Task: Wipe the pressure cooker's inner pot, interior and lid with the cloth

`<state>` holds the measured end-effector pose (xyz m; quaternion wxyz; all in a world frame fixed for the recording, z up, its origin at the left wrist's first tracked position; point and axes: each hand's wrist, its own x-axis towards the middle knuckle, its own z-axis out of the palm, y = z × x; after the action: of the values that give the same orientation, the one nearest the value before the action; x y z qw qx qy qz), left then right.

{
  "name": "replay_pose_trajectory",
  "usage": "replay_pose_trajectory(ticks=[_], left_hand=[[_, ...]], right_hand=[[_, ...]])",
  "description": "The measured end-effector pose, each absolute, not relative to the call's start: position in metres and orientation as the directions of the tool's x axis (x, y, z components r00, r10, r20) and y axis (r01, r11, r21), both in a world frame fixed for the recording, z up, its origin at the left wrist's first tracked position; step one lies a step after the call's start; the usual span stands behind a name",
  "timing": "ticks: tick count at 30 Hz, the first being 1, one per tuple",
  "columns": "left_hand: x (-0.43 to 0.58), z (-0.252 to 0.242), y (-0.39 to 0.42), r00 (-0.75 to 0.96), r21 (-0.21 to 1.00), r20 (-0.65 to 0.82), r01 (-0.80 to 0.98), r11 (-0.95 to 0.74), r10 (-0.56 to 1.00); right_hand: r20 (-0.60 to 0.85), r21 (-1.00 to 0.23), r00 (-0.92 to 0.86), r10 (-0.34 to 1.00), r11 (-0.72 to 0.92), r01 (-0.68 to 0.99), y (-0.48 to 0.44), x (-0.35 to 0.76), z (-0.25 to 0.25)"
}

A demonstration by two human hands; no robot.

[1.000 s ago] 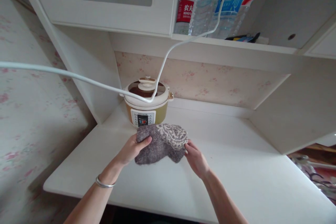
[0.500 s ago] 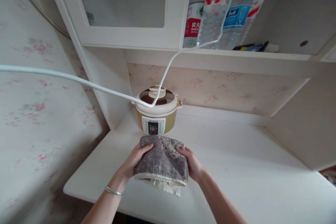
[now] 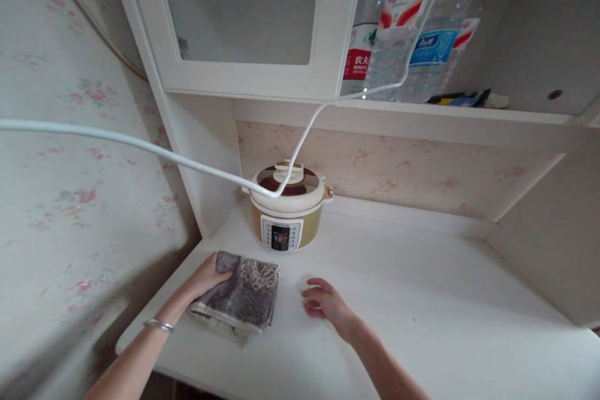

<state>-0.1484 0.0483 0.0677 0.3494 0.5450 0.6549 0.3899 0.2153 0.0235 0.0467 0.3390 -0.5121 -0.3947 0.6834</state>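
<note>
A folded grey towel (image 3: 244, 290) with a pale pattern and a light hem is at the left part of the white counter (image 3: 398, 300). My left hand (image 3: 206, 278) grips its left edge, thumb on top and the other fingers hidden beneath. Whether the cloth rests fully on the counter I cannot tell. To its right, my right hand (image 3: 325, 303) is apart from the towel, fingers slightly curled and spread, holding nothing. Behind both stands an electric pressure cooker (image 3: 288, 212), cream and olive-gold, with its lid on and a control panel facing me.
Overhead, a white cabinet (image 3: 253, 81) has a frosted door and an open shelf with several plastic bottles (image 3: 398, 25). A white cable (image 3: 187, 162) crosses the view in front of the cooker. Flowered wallpaper (image 3: 84, 200) covers the wall at left.
The towel, held in both hands before, has moved left and down toward the counter with my left hand. My right hand has let go of it. The view has shifted slightly.
</note>
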Motion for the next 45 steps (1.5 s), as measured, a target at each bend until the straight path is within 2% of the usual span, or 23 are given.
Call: replay_pose_trajectory(ticks=[2, 4, 7, 9, 12, 15, 20, 24, 28, 31, 35, 40, 42, 45], left_hand=[[-0.157, 0.064, 0.048, -0.232, 0.803, 0.048, 0.587, 0.101, 0.971], [-0.156, 0.06, 0.043, -0.234, 0.662, 0.175, 0.747, 0.062, 0.956], [-0.138, 0.058, 0.031, -0.118, 0.398, 0.38, 0.916, -0.047, 0.917], [-0.121, 0.055, 0.017, -0.006, 0.26, 0.453, 0.957, -0.125, 0.892], [-0.1, 0.043, -0.008, 0.159, 0.127, 0.443, 0.963, -0.237, 0.882], [-0.096, 0.025, -0.027, 0.246, 0.058, 0.372, 0.956, -0.287, 0.895], [-0.109, 0.015, -0.02, 0.33, 0.058, 0.285, 0.931, -0.36, 0.9], [-0.106, 0.02, -0.002, 0.321, 0.07, 0.283, 0.933, -0.353, 0.904], [-0.098, 0.02, 0.001, 0.296, 0.085, 0.292, 0.939, -0.333, 0.91], [-0.096, 0.02, -0.002, 0.267, 0.106, 0.309, 0.944, -0.312, 0.913], [-0.096, 0.023, -0.007, 0.252, 0.138, 0.304, 0.943, -0.304, 0.919], [-0.101, 0.028, -0.016, 0.275, 0.168, 0.304, 0.927, -0.335, 0.912], [-0.103, 0.029, -0.02, 0.28, 0.176, 0.316, 0.922, -0.346, 0.907], [-0.097, 0.032, -0.024, 0.225, 0.233, 0.391, 0.914, -0.332, 0.893]], right_hand=[[-0.36, -0.931, -0.154, 0.92, -0.364, 0.001, 0.033, 0.214, 0.052], [-0.3, -0.954, -0.122, 0.946, -0.295, 0.06, 0.05, 0.211, 0.065], [-0.259, -0.963, -0.158, 0.953, -0.242, 0.118, 0.085, 0.206, 0.092], [-0.204, -0.971, -0.112, 0.973, -0.187, 0.148, 0.11, 0.205, 0.105], [-0.079, -0.989, -0.116, 0.99, -0.063, 0.135, 0.139, 0.205, 0.107], [0.032, -0.997, -0.139, 0.99, 0.043, 0.072, 0.148, 0.201, 0.093], [0.114, -0.986, -0.012, 0.993, 0.115, 0.124, 0.145, 0.181, 0.068], [0.171, -0.97, 0.098, 0.98, 0.15, 0.19, 0.15, 0.157, 0.053], [0.165, -0.97, 0.155, 0.974, 0.132, 0.203, 0.153, 0.139, 0.043], [0.165, -0.977, 0.122, 0.979, 0.145, 0.158, 0.152, 0.143, 0.044], [0.132, -0.989, -0.025, 0.991, 0.133, 0.06, 0.143, 0.17, 0.049], [-0.077, -0.985, 0.021, 0.997, -0.079, 0.153, 0.107, 0.203, 0.039], [-0.102, -0.971, -0.047, 0.994, -0.089, 0.22, 0.083, 0.211, 0.03], [-0.075, -0.918, -0.152, 0.985, -0.009, 0.396, 0.039, 0.218, 0.018]])
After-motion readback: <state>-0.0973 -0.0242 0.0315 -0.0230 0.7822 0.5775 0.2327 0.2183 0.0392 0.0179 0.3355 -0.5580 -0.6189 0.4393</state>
